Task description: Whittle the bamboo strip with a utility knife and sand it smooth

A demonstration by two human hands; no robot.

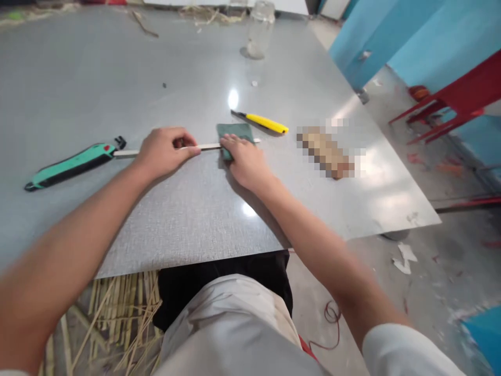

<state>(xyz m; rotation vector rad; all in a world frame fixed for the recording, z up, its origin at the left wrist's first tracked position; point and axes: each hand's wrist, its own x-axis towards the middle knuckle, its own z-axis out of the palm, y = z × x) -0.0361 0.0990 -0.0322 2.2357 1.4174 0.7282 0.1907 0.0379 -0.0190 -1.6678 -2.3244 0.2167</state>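
Observation:
A thin pale strip (209, 147) lies crosswise on the grey table. My left hand (166, 151) pinches it between thumb and fingers. My right hand (246, 159) presses a dark green sheet (235, 129), which looks like sandpaper, down over the strip, whose right end sticks out past it. Close to the strip's left end rests a green and black tool (74, 164) with a long handle. A yellow utility knife (266, 123) lies just beyond my right hand.
A glass jar (260, 31) stands at the back of the table (97, 78). To the right lies a brown block (323, 151), partly pixelated. Many long stalks (117, 308) lie on the floor at lower left. A red chair (462, 94) stands at right.

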